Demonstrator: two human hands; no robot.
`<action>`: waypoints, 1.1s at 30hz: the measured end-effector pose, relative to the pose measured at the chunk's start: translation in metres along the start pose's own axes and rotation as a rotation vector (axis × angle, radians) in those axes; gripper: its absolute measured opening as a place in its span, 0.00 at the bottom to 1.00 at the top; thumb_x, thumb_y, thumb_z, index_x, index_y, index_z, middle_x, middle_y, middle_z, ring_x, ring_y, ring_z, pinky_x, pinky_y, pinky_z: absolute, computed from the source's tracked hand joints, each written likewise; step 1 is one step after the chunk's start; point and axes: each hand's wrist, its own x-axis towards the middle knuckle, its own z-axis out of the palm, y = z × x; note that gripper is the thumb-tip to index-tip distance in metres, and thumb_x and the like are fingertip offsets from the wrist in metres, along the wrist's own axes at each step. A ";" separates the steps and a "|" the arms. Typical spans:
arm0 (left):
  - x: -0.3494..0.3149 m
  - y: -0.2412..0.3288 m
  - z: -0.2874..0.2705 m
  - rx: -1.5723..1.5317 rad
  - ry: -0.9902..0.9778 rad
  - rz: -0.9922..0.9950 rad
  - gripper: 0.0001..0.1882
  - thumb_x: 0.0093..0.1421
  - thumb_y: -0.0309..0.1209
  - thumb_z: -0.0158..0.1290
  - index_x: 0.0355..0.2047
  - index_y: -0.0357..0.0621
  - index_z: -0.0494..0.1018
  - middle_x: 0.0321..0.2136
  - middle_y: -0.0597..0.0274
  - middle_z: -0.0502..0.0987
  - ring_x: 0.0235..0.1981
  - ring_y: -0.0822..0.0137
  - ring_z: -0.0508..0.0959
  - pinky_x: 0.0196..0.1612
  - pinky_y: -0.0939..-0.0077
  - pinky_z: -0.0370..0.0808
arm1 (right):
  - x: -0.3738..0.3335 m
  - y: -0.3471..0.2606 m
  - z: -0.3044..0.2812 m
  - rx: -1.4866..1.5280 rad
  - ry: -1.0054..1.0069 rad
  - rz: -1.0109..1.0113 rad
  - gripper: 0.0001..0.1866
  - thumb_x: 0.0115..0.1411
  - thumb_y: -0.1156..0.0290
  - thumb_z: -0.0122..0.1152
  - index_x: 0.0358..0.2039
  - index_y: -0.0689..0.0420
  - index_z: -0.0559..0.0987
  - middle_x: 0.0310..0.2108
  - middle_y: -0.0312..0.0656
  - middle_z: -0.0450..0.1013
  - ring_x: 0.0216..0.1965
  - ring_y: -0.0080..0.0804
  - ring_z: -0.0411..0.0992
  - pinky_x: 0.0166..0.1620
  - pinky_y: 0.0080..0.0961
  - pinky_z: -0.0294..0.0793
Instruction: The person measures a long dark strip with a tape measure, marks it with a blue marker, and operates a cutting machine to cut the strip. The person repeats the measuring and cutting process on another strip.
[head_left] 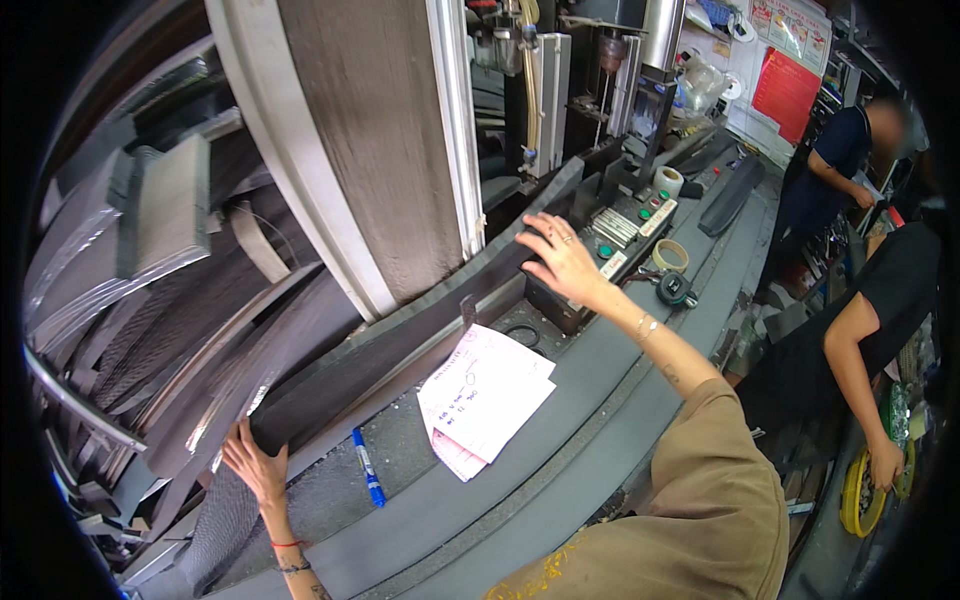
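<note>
A long dark grey strip [340,385], standing on edge, runs from the lower left toward the machine at the far middle. At its near end my left hand [258,462] grips it, the fingers on one side and the thumb on the other. My right hand [562,262] reaches over the far part with its fingers spread, the fingertips at or just above the strip; contact is hard to tell. White and pink paper sheets [490,395] with handwriting lie between my arms, and a blue marker [366,468] rests left of them.
Beside my right hand stands a control box [618,232] with green buttons. A tape roll [669,256] and a tape measure [676,289] lie near it. A pillar [375,140] rises behind the strip. Stacked dark sheets [165,200] fill the left. Two people [840,150] are at right.
</note>
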 end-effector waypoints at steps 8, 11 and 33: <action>-0.021 -0.028 -0.005 0.061 -0.017 0.065 0.53 0.31 0.32 0.70 0.60 0.46 0.57 0.54 0.51 0.63 0.54 0.48 0.64 0.59 0.50 0.58 | 0.007 0.004 -0.012 -0.210 -0.100 0.012 0.36 0.52 0.69 0.60 0.61 0.58 0.59 0.66 0.47 0.51 0.67 0.44 0.48 0.66 0.40 0.48; -0.026 -0.031 -0.009 0.094 -0.044 0.061 0.55 0.29 0.31 0.70 0.60 0.46 0.57 0.54 0.51 0.64 0.54 0.48 0.64 0.59 0.50 0.58 | 0.004 -0.005 -0.001 -0.235 -0.178 0.071 0.34 0.52 0.71 0.58 0.60 0.62 0.61 0.62 0.52 0.55 0.65 0.46 0.51 0.65 0.38 0.51; 0.051 0.211 0.015 -0.018 -0.277 0.059 0.53 0.35 0.44 0.69 0.62 0.50 0.56 0.59 0.57 0.58 0.63 0.53 0.54 0.66 0.51 0.47 | -0.080 0.053 -0.116 0.432 -0.452 0.322 0.21 0.62 0.63 0.55 0.54 0.57 0.69 0.61 0.51 0.56 0.59 0.48 0.61 0.58 0.38 0.65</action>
